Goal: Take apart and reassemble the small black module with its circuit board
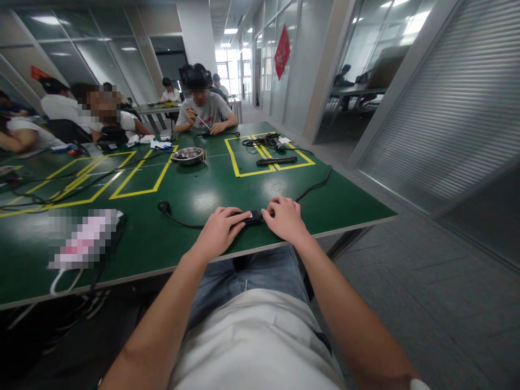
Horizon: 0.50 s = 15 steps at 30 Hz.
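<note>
On the green table, near its front edge, lies a black power adapter (254, 218) with a pale label. My left hand (220, 230) is closed over the adapter's left part, thumb in front and fingers across the top. From that side a black cord (182, 222) runs left to a round black plug (163, 207). My right hand (285, 218) has curled fingers pinching the cord end at the adapter's right side; the fingers partly hide it. Beyond this hand the right-side cord (314, 187) curves away toward the back of the table.
Yellow tape (235, 157) outlines areas on the table (207, 189). Inside one lie a black bar (277, 161) and tangled cables (264, 141). A metal bowl (189, 156) stands left of them. A pixelated pink item (87, 238) lies at left. Across sits a person (207, 111) holding a thin tool.
</note>
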Each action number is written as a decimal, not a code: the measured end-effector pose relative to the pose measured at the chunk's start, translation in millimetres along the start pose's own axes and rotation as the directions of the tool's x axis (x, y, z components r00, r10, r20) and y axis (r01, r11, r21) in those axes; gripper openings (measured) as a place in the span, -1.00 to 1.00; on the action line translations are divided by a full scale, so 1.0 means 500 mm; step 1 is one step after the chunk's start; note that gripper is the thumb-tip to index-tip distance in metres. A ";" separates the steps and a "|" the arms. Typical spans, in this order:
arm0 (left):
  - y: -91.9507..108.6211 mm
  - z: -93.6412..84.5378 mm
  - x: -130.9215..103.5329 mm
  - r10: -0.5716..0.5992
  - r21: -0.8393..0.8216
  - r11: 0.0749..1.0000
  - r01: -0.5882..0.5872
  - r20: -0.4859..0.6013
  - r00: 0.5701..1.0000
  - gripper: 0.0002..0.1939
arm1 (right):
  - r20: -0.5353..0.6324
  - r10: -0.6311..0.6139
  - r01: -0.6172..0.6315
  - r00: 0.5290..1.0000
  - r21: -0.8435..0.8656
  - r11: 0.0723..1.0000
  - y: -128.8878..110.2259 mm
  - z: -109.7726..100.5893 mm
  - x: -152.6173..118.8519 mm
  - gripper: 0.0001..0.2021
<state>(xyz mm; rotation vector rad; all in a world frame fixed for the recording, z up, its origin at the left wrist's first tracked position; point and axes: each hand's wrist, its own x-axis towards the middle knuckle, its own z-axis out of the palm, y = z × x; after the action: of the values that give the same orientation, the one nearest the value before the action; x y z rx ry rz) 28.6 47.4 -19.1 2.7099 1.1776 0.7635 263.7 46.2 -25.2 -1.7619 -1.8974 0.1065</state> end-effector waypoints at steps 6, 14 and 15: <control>0.004 0.001 0.003 -0.031 -0.022 0.999 0.031 0.017 0.999 -0.61 | 0.013 0.007 -0.007 1.000 -0.005 1.000 0.000 -0.002 0.001 -0.72; -0.003 -0.008 0.003 -0.242 -0.067 0.970 0.234 -0.181 0.953 -0.66 | 0.033 0.020 -0.020 0.999 -0.009 1.000 -0.005 -0.006 0.000 -0.71; -0.007 -0.008 0.004 -0.304 -0.059 0.953 0.298 -0.213 0.928 -0.67 | 0.036 0.022 -0.022 0.999 -0.007 1.000 -0.006 -0.006 0.000 -0.71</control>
<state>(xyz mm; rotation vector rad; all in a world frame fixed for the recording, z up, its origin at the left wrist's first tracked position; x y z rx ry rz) 25.5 50.7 -15.7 2.3847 1.5712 1.0398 262.5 44.8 -21.3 -1.7965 -1.9056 0.1413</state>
